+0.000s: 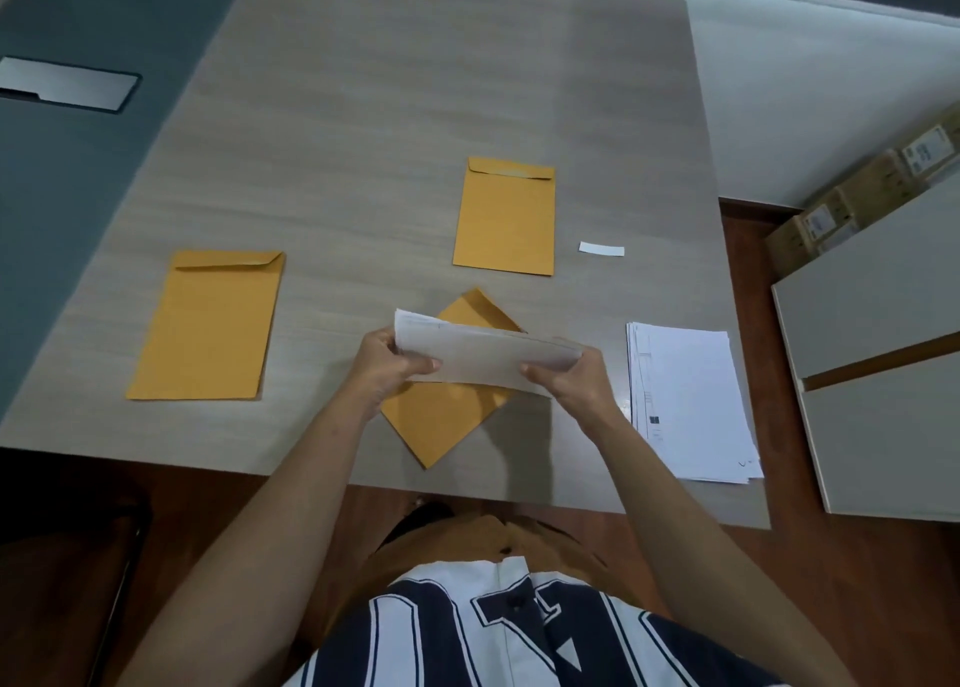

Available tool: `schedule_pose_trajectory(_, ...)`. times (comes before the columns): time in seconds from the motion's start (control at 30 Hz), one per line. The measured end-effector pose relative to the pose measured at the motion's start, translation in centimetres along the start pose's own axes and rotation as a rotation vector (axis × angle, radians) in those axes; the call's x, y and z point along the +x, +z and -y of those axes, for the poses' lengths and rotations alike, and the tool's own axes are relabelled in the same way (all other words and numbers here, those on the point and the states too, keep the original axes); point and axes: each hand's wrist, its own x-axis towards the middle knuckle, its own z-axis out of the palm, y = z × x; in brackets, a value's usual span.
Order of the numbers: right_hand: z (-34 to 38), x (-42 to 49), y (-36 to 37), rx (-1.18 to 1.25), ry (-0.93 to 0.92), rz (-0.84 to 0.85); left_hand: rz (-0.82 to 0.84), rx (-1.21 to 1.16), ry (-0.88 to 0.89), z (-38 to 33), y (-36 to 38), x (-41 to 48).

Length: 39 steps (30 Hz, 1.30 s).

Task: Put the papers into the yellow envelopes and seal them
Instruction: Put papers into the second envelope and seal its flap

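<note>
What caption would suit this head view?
A left hand and right hand hold papers over a tilted yellow envelope on the table.

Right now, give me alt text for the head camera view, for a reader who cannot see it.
The left hand and right hand grip a folded bundle of papers above a tilted yellow envelope on a wood-grain table. A left yellow envelope and a far yellow envelope lie flat; a stack of white papers sits at right.

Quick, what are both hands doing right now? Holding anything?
Left hand: grips the left end of the bundle of papers.
Right hand: grips the right end of the same bundle.
</note>
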Motion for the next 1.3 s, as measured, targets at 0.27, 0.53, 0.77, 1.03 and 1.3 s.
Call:
schedule_pose_trajectory(0.27,-1.2,-0.8,0.2,-0.044,0.038,-0.068,-0.078,0.058,-0.022,0.4,1.2,0.1)
schedule_pose_trajectory(0.53,-0.3,-0.3,-0.5,0.05,0.084,-0.073,0.042,0.061,-0.029,-0.8,1.8,0.8)
schedule_pose_trajectory(0.77,0.7,0.7,-2.0,0.058,0.04,-0.001,-0.012,0.06,0.064,-1.4,1.2,0.3)
schedule_pose_trajectory(1.03,-0.4,0.1,-2.5,-0.012,-0.02,0.149,-0.033,0.01,0.091,-0.6,2.1,-1.5)
schedule_pose_trajectory(1.3,-0.4,1.2,-2.4,-0.106,0.0,0.109,-0.185,-0.014,0.004,0.0,4.0,-1.1)
